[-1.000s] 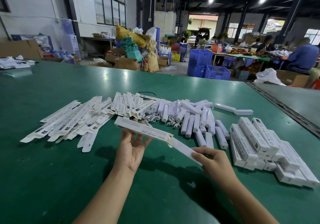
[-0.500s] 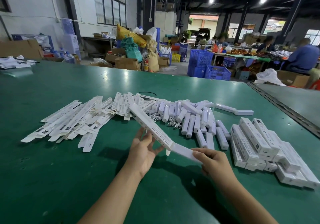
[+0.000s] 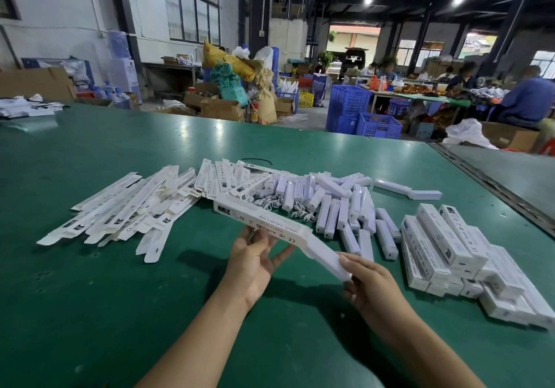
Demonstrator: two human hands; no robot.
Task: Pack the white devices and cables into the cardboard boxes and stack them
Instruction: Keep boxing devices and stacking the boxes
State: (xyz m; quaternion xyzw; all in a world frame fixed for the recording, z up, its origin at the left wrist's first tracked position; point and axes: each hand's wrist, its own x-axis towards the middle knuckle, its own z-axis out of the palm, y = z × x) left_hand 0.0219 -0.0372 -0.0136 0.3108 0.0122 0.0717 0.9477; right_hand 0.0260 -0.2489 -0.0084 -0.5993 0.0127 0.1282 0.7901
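Observation:
A long white cardboard box (image 3: 261,222) is held above the green table (image 3: 90,312), tilted down to the right. My left hand (image 3: 255,263) holds it from below, fingers curled round its lower side. My right hand (image 3: 365,281) grips a white device (image 3: 326,257) that sticks out of the box's right end. Flat unfolded boxes (image 3: 126,207) lie fanned out at the left. Loose white devices (image 3: 339,204) and coiled white cables (image 3: 297,212) lie in the middle. Packed boxes (image 3: 450,246) are stacked at the right.
One more white device with a box (image 3: 408,189) lies apart at the far right of the pile. A metal rail (image 3: 492,183) marks the table's right edge. Blue crates (image 3: 360,114), cartons and seated workers are beyond the table.
The box has swung round in my hands, its far end moving right and then left again. My right hand has stayed on the device at the box's open end.

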